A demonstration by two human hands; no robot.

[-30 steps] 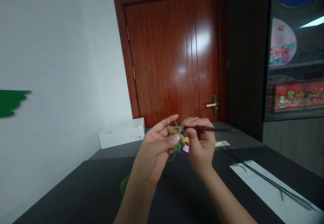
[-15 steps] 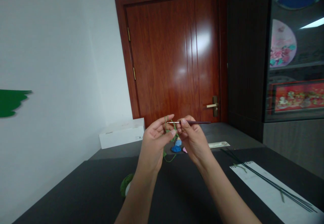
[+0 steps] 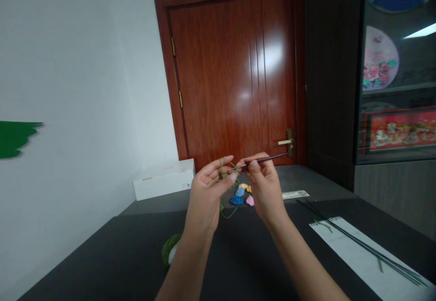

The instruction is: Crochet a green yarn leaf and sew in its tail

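My right hand (image 3: 265, 185) pinches a thin crochet hook (image 3: 262, 160) with a dark handle, its metal tip reaching toward my left hand (image 3: 208, 187). Green yarn (image 3: 223, 171) is wound over my raised left fingers, and a loose strand (image 3: 227, 213) hangs below them. Just beneath and between my hands lie small crocheted flowers, among them a blue one (image 3: 237, 200) and a pink one (image 3: 250, 200). Behind my left forearm, a ball of green yarn (image 3: 171, 249) sits partly hidden on the table.
The dark table (image 3: 102, 264) runs toward a red-brown wooden door (image 3: 231, 74). A white box (image 3: 163, 180) stands at the far left. To the right lie a paper packet (image 3: 295, 194) and a white sheet (image 3: 361, 251) bearing long dark green stems.
My hands have shifted up and left, uncovering the small flowers. The hook now tilts upward to the right instead of lying nearly level.
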